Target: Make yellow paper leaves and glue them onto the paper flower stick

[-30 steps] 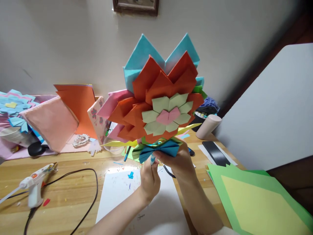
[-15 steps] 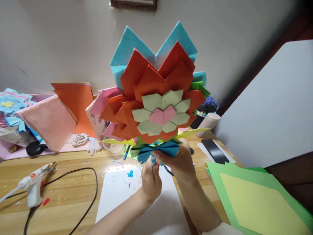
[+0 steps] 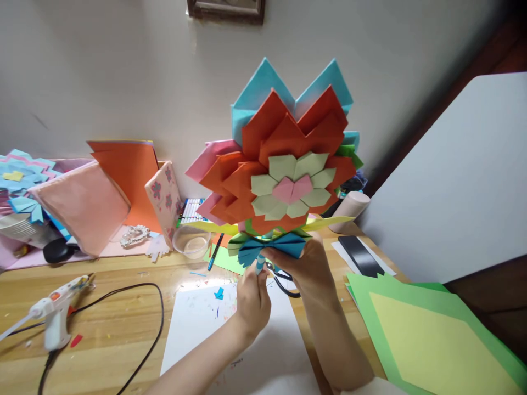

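Note:
A large layered paper flower (image 3: 292,188) stands upright in the middle, with blue, orange and pale green petals round a pink centre. Below the bloom sits a pleated blue paper bow (image 3: 284,246), with yellow paper strips sticking out at both sides. My left hand (image 3: 254,299) is closed round the blue-and-white stem (image 3: 260,264) under the bow. Pinched at the bow, with the thumb on its front, my right hand (image 3: 310,269) is just right of the stem. Its other fingers are partly hidden behind the bow.
A white glue gun (image 3: 57,307) with a looping black cable (image 3: 162,312) lies at left. White paper (image 3: 272,351) is beneath my hands, black-handled scissors (image 3: 288,291) behind them. Right are a phone (image 3: 361,255) and green and yellow sheets (image 3: 436,334); a clear bowl (image 3: 191,243) stands behind.
The flower has shifted right and turned slightly, and looks a little smaller. The clear bowl, markers and scissors behind it show more. Both hands keep their hold.

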{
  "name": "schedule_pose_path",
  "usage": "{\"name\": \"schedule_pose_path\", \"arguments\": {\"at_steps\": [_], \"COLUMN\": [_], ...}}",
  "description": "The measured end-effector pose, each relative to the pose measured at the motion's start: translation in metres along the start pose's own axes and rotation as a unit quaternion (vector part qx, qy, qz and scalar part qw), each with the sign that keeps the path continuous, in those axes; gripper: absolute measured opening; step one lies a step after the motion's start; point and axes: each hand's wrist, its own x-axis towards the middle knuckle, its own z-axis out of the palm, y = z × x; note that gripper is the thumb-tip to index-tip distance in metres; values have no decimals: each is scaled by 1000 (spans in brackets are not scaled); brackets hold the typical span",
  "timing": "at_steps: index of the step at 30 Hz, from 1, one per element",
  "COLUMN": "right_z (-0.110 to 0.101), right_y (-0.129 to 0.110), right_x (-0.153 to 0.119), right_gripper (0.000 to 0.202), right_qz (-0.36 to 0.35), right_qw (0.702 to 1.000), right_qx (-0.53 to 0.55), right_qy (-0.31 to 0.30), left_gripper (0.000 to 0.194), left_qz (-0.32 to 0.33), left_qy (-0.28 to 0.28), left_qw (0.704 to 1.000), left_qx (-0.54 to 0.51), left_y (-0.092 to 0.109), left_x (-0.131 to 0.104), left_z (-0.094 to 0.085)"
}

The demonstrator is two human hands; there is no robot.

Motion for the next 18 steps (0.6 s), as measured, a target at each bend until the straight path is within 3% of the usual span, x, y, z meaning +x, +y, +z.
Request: {"name": "schedule_pose_path", "arguments": {"at_steps": [4, 9, 18], "right_z": [1, -1, 1], "right_y": [6, 13, 13], "right_x": [3, 9, 12], "right_gripper": [13, 11, 7], "right_qz": [4, 12, 43], "right_qw": [999, 998, 993], "right_qx": [31, 64, 111], "right_qy": [20, -13, -14], "left_gripper": [15, 15, 18], "left_qz": [-21, -41, -62], "left_qy": [-10, -35, -50], "left_qw": [1000, 998, 996], "left_qx": [-10, 11, 27], "left_y": [3, 10, 12], "left_x": [2, 5, 7], "left_z": [1, 0, -1]}}
